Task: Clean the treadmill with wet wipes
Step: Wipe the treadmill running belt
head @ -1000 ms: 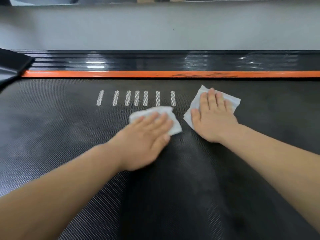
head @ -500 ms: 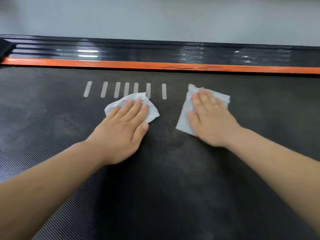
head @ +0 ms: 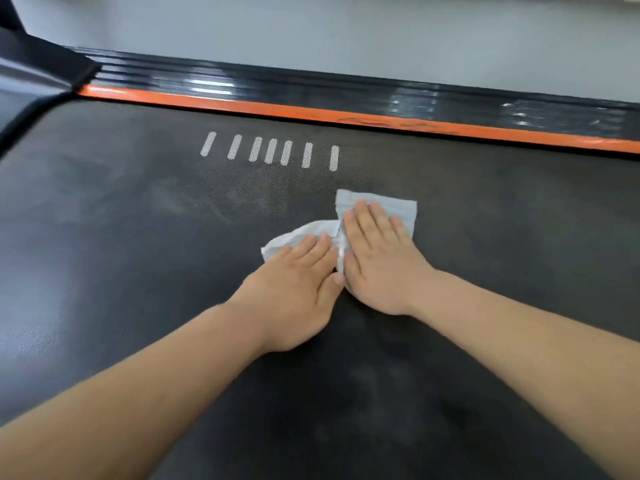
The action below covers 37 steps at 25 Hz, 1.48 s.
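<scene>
My left grip [head: 298, 289] lies flat on the treadmill belt [head: 138, 237], fingers straight and close together, pressing down on a crumpled white wipe [head: 294, 237] that sticks out past my fingertips to the left. My right grip [head: 377, 261] is flat too, fingers slightly spread, palm down on a second wipe [head: 398, 206] that lies smoother and shows past my fingertips on the far side and to the right. Neither one is curled round anything; both just press. The two sit side by side, my left thumb touching the edge of my right palm, and the two wipes meet between them.

Both wipes are on the dark, textured belt, near its middle, on my side of a row of seven short white dashes [head: 270, 151]. Beyond the dashes runs an orange stripe [head: 242, 106], then a glossy black ribbed side rail [head: 311, 84], then grey floor [head: 311, 29]. A black cover [head: 34, 64] fills the top left corner. Pale dusty smears show on the belt to the left.
</scene>
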Motion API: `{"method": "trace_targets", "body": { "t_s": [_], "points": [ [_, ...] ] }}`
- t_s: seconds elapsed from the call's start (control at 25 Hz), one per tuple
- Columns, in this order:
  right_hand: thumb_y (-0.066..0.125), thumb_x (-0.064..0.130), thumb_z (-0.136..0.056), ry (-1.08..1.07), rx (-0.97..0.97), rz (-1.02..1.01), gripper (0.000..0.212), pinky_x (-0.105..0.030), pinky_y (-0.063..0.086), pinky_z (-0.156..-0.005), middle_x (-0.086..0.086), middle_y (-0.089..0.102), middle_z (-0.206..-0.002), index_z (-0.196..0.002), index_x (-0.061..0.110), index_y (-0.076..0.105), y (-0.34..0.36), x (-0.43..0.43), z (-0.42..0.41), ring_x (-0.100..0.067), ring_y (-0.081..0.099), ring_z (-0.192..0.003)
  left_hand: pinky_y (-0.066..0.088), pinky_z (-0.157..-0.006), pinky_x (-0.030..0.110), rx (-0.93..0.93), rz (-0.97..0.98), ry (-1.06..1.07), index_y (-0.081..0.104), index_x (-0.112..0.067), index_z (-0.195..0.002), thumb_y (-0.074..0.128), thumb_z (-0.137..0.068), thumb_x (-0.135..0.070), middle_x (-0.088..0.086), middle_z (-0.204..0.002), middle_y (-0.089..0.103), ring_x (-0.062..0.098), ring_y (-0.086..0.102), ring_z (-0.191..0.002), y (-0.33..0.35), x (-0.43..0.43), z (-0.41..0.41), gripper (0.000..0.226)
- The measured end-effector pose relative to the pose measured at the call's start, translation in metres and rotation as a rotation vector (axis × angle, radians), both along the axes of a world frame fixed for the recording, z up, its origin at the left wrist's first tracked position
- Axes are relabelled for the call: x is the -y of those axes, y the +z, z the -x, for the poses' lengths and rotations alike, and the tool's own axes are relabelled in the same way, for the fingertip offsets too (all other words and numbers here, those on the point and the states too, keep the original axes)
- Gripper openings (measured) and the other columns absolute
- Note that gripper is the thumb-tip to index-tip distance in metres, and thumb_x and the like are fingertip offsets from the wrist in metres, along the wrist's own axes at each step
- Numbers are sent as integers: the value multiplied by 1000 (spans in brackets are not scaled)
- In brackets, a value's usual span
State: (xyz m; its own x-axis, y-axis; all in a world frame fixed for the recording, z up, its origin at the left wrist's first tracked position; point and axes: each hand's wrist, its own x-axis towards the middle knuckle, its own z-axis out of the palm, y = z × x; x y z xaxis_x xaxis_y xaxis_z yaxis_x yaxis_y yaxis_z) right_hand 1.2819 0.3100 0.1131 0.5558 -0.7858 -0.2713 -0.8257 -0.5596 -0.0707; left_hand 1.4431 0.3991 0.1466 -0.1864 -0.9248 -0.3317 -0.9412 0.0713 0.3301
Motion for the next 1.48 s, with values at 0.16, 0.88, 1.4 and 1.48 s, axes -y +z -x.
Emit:
{"method": "trace_targets", "body": {
  "t_s": [0.16,0.88,1.4,1.48],
  "points": [
    [3,50,-104,119,-55,-120,70,-46,-12,-126,-6,-29,-166,-160,13,-18,13,-36,33,-23,-28,-153,1,-123,23,-4,-176,65,13,-31,-165,17,-112,-45,-14,-172,4,2,-1,-157,37,-28,9,56],
    [2,51,-102,-169,-39,-74,71,-49,-12,-125,-10,-28,-167,-161,15,-17,1,-107,127,-27,-27,-153,-8,-126,30,-32,-31,-176,13,-27,-165,0,-94,-55,-9,-173,3,16,-4,-158,2,-149,110,77],
    [-6,63,-93,-211,-106,-200,79,-42,-18,-124,-3,-36,-163,-158,22,-24,15,-182,229,-19,-34,-150,-13,-125,27,-31,-71,-203,4,-33,-164,-10,-84,-63,-14,-172,-6,7,-13,-157,-1,-167,125,87],
    [4,56,-102,-313,-112,-219,73,-45,-16,-124,-7,-35,-164,-159,19,-23,15,-181,225,-22,-33,-151,-6,-128,37,65,-52,40,1,-28,-165,-14,-78,-65,-8,-173,-8,13,-13,-158,-8,-157,98,96]
  ]
}}
